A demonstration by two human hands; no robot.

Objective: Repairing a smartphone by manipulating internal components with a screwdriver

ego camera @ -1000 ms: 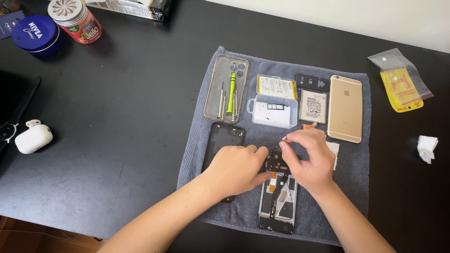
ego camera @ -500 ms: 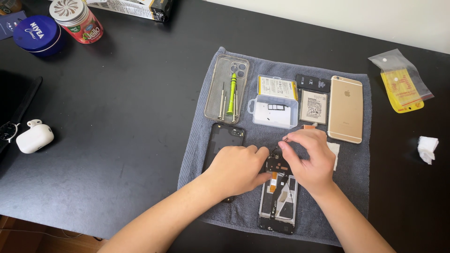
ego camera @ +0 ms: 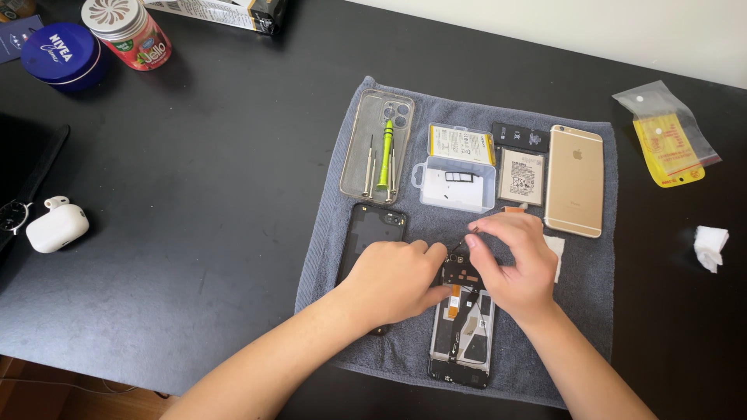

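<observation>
An opened phone (ego camera: pixel 464 336) with its insides bared lies on a grey towel (ego camera: pixel 591 311). My left hand (ego camera: pixel 395 281) curls against the phone's upper left edge, its thumb on the frame, and it covers the lower part of a black back cover (ego camera: pixel 375 228). My right hand (ego camera: pixel 520 264) sits over the phone's top right, where thumb and forefinger pinch a thin dark tool (ego camera: pixel 461 244) whose tip points at the top of the phone. The phone's upper end is partly hidden by both hands.
On the towel lie a clear case (ego camera: pixel 366 128) holding a green screwdriver (ego camera: pixel 385 155), a small plastic box (ego camera: pixel 459 177), batteries (ego camera: pixel 520 176) and a gold phone (ego camera: pixel 574 180). On the black table are a white earbud case (ego camera: pixel 56 227), blue tin (ego camera: pixel 56 54), jar (ego camera: pixel 128 31), plastic bag (ego camera: pixel 668 138) and tissue (ego camera: pixel 710 245).
Both hands stay over the top of the opened phone. The right hand's pinching fingers have shifted only slightly.
</observation>
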